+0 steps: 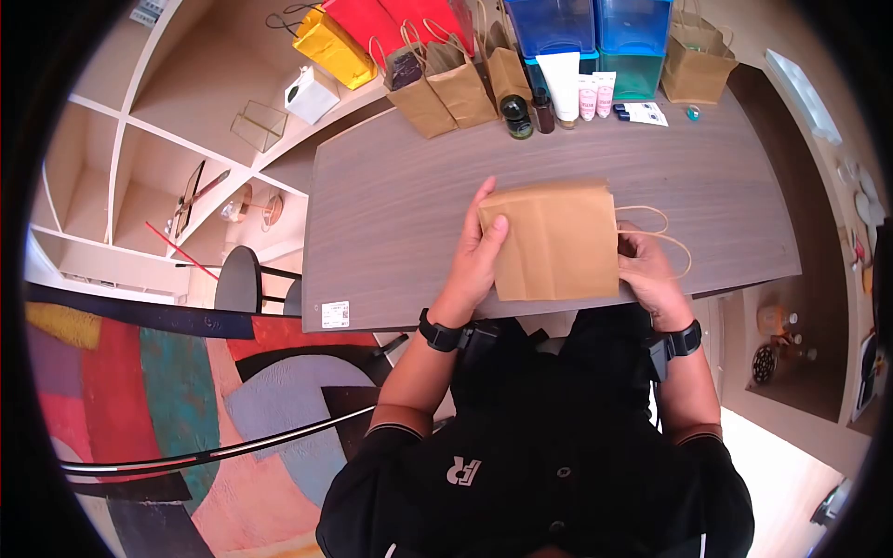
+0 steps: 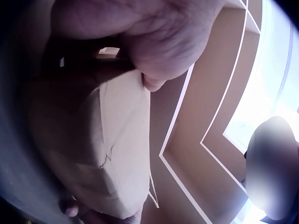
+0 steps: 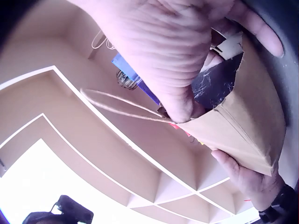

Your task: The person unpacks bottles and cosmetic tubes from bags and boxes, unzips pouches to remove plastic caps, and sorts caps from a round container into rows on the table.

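Observation:
A brown paper bag (image 1: pixel 555 246) lies on its side above the front of the table, its twisted handles (image 1: pixel 686 253) pointing right. At the closed end, my left hand (image 1: pixel 474 260) grips it, thumb over the upper face and other fingers along the far side. My right hand (image 1: pixel 654 284) is at the open mouth. In the right wrist view, the thumb of this hand (image 3: pixel 163 51) dips inside the rim and the hand holds the bag (image 3: pixel 247 121) there. Something dark with a shiny, wrinkled surface (image 3: pixel 217 84) shows within the mouth.
On the grey wooden table (image 1: pixel 400 205), paper bags (image 1: pixel 460 98), blue bins (image 1: pixel 553 28), a white tube (image 1: pixel 560 88), pink tubes (image 1: pixel 595 96) and dark bottles (image 1: pixel 516 116) line the back. Shelves (image 1: pixel 186 121) rise at the left; a round stool (image 1: pixel 239 279) stands beside the table.

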Demonstrator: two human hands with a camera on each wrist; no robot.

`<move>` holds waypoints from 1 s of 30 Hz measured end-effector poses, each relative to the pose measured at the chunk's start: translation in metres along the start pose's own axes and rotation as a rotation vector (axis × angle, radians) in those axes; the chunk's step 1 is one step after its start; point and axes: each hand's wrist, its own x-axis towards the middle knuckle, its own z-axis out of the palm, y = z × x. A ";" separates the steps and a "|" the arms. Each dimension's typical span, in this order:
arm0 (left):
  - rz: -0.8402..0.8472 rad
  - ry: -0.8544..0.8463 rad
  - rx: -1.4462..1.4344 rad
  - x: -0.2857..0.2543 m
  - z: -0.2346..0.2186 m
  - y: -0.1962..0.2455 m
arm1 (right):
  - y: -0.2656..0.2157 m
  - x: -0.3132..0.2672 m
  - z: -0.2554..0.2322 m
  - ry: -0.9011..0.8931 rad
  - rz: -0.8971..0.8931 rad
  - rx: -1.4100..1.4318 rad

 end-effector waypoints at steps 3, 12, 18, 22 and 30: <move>0.069 0.027 0.111 -0.003 -0.001 0.004 | 0.001 0.003 0.006 -0.006 -0.071 0.041; 0.131 0.184 0.251 -0.017 -0.059 0.025 | -0.031 -0.007 -0.009 0.236 -0.188 0.165; 0.157 0.435 0.001 -0.030 -0.117 0.052 | -0.036 -0.005 -0.031 0.361 -0.127 0.230; -0.012 0.394 0.255 -0.023 -0.176 0.056 | -0.031 0.008 -0.034 0.397 -0.104 -0.017; 0.398 0.309 1.386 -0.034 -0.108 0.102 | -0.033 0.013 -0.033 0.383 0.046 -0.158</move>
